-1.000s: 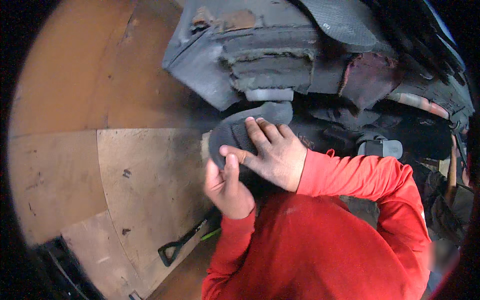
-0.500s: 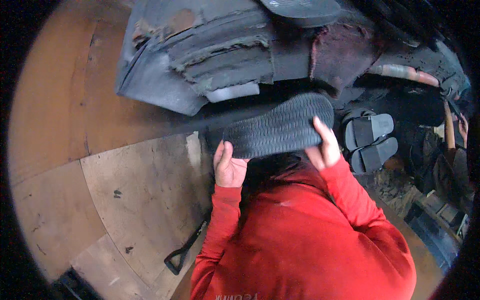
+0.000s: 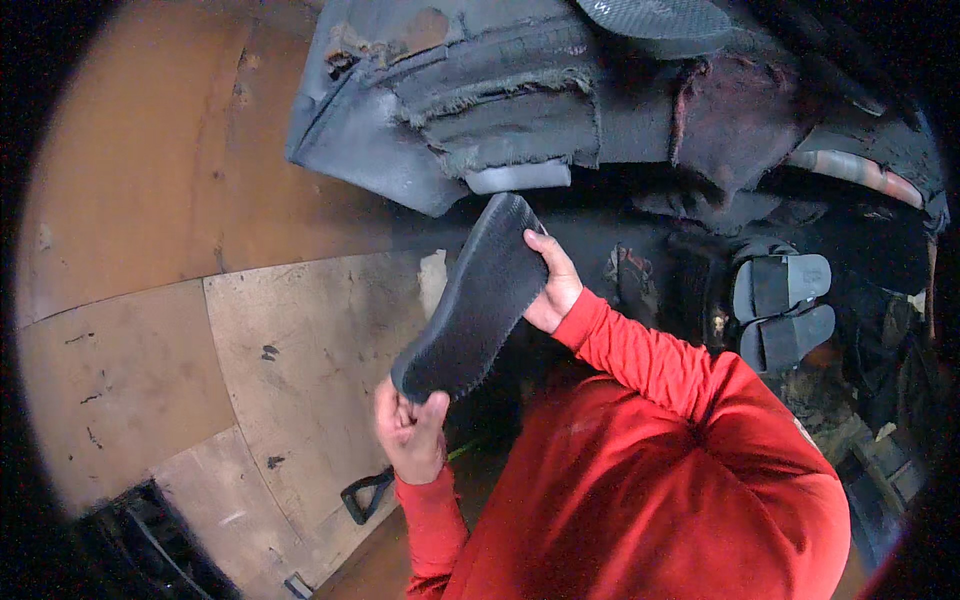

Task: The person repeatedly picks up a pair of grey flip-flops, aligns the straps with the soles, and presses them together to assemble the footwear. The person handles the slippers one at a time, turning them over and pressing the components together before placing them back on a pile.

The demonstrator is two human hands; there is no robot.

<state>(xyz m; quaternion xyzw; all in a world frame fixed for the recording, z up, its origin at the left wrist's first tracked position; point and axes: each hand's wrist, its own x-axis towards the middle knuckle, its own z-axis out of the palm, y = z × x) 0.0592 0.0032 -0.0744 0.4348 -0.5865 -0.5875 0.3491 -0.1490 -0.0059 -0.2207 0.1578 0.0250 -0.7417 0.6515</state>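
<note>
A black shoe sole [image 3: 470, 310] is held slantwise in front of me, one end up near the bench edge and the other low on the left. My left hand [image 3: 412, 435] grips the lower end, thumb on the near face and fingers curled at its edge. Around the upper right edge, my right hand [image 3: 553, 285] is closed with its thumb on top; the fingers behind the sole are hidden. A fine texture covers the face turned to me, and its thicker side edge shows on the left.
Ahead is a worn, dark padded bench [image 3: 510, 120] with frayed cloth patches. Another sole [image 3: 665, 25] lies on its far part. Two black-strapped grey slide sandals [image 3: 800, 275] sit at the right. Wooden boards [image 3: 320, 330] spread out on the left, with a black handle [image 3: 365, 495] near them.
The sole has turned from nearly level to a steep slant, its ridged face no longer toward me. My left hand went lower, my right hand leftward. The view shifted too.
</note>
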